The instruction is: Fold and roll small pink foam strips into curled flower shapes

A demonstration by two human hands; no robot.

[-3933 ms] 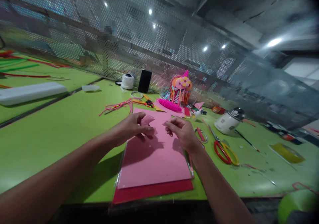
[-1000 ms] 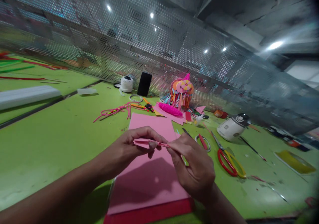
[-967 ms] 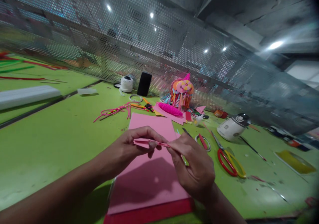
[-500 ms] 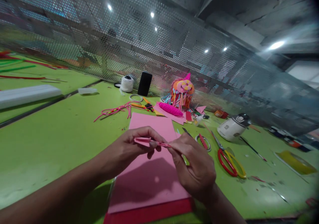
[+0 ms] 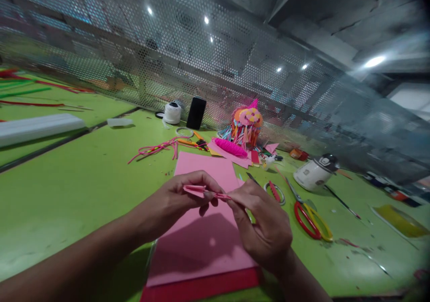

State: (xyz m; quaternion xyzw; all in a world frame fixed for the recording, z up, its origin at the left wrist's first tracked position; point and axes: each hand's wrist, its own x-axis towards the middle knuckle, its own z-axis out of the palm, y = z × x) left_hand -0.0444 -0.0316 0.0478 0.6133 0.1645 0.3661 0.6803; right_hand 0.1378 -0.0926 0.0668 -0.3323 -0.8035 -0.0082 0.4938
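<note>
A small folded pink paper piece [image 5: 195,190] is held between both hands. My left hand [image 5: 183,193] is closed around its wider end, thumb and fingers pinching near the middle. At the narrow, twisted-looking end, my right hand [image 5: 264,221] pinches with thumb and forefinger. Below the hands lies a pink paper sheet [image 5: 198,252], shadowed by them, on top of a red sheet [image 5: 201,288] whose edge shows at the front. How the folded piece is made inside the fingers is hidden.
Scissors [image 5: 312,221] with red and yellow handles lie to the right, near a white kettle-like pot [image 5: 312,173]. A fringed paper ornament [image 5: 247,120], magenta crepe roll [image 5: 230,147], black phone [image 5: 196,113] and white string spool [image 5: 172,113] stand behind, before a mesh screen [image 5: 188,64].
Both hands keep the same grip on the folded pink paper, with hardly any movement. The whole view has shifted very slightly.
</note>
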